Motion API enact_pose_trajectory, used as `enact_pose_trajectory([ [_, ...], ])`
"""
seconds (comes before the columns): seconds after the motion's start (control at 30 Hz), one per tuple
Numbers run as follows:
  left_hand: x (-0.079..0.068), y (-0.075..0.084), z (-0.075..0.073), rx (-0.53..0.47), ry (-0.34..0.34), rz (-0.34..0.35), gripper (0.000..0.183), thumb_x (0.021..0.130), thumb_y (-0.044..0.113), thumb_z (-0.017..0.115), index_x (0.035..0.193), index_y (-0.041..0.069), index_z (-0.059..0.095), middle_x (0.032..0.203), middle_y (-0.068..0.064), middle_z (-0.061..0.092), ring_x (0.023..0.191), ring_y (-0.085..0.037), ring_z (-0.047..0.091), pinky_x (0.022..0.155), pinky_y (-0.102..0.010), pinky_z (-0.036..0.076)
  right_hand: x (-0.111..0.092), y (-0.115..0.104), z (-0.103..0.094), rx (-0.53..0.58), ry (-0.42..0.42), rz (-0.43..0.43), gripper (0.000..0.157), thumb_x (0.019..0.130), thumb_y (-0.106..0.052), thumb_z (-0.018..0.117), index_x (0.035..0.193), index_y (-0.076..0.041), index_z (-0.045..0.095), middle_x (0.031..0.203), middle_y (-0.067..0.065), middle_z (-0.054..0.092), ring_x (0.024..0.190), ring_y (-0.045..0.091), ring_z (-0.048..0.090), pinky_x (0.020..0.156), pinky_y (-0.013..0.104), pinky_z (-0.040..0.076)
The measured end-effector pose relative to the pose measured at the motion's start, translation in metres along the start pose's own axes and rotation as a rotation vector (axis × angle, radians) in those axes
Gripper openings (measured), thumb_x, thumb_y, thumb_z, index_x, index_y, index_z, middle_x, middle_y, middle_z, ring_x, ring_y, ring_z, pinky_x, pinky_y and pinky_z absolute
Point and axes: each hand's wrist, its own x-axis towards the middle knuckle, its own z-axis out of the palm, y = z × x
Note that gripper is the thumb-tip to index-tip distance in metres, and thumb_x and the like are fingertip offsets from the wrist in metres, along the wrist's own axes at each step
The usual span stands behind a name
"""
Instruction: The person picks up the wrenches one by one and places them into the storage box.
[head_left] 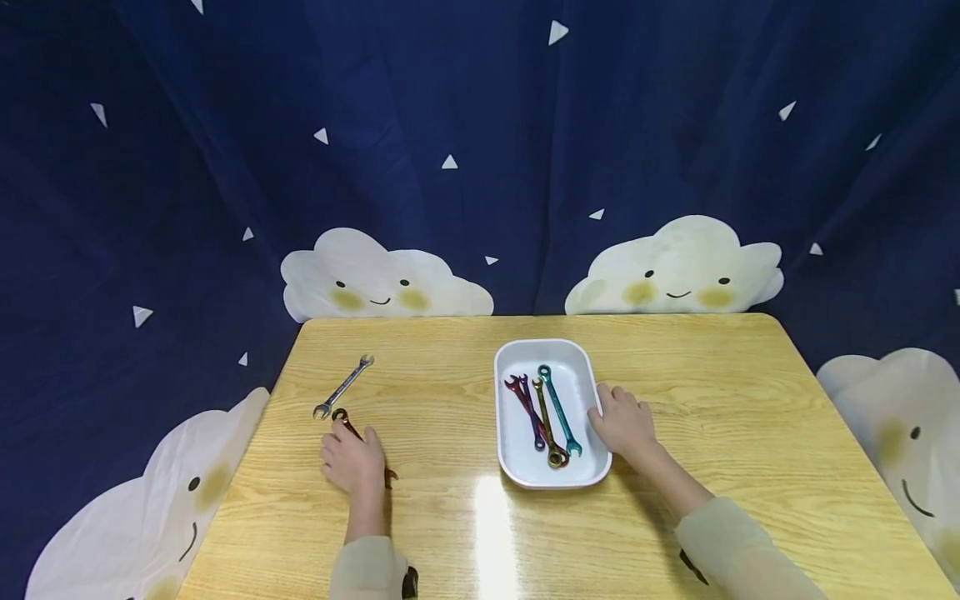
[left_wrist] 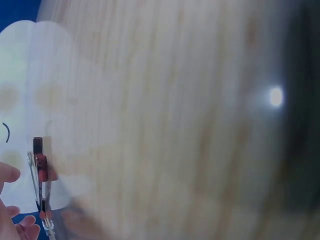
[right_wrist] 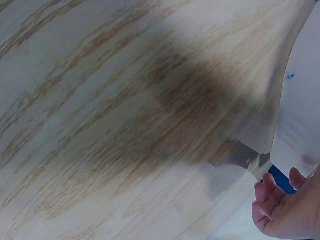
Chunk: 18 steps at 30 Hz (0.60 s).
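White tray [head_left: 516, 458] is being touched at its right rim by the right hand [head_left: 626, 425], fingers relaxed, presumably so it's being steadied. Coloured wrenches [head_left: 559, 408] are being held inside the tray, roughly lengthwise; its longer side is likely being used for fit. Dark red wrench [head_left: 349, 427], left of the tray, is being covered by the left hand [head_left: 354, 460]; grip is being hidden, so can't tell if closed. Silver wrench [head_left: 345, 387], also left of the tray, isn't being touched.
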Motion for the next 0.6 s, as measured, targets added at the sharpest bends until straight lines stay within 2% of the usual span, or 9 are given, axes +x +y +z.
enact_pose_trajectory([
  [0.1, 0.000, -0.001, 0.000, -0.005, -0.007, -0.014, 0.053, 0.089, 0.031, 0.049, 0.128, -0.001, 0.033, 0.112, -0.028, 0.038, 0.102, -0.043, 0.035, 0.079, -0.053, 0.031, 0.001, -0.001, 0.000, 0.000, -0.003, 0.001, 0.038, 0.089, -0.029, 0.042, 0.114, -0.001, 0.045, 0.100, 0.020, 0.051, 0.087, 0.035, 0.049, 0.071, 0.050, 0.037],
  [0.33, -0.002, -0.005, 0.007, -0.024, 0.029, -0.028, 0.053, 0.088, 0.029, 0.052, 0.128, -0.001, 0.035, 0.108, -0.027, 0.039, 0.100, -0.044, 0.036, 0.078, -0.053, 0.030, 0.000, -0.001, -0.001, 0.000, -0.007, 0.001, 0.039, 0.089, -0.030, 0.042, 0.116, -0.001, 0.045, 0.101, 0.020, 0.051, 0.089, 0.035, 0.049, 0.071, 0.050, 0.036],
  [0.6, 0.000, -0.003, 0.014, 0.002, 0.015, -0.060, 0.054, 0.090, 0.029, 0.051, 0.131, -0.002, 0.034, 0.112, -0.027, 0.037, 0.102, -0.043, 0.034, 0.079, -0.053, 0.029, 0.001, -0.001, 0.000, 0.002, -0.014, 0.007, 0.041, 0.089, -0.030, 0.041, 0.117, 0.000, 0.044, 0.103, 0.021, 0.051, 0.091, 0.036, 0.049, 0.072, 0.050, 0.036],
])
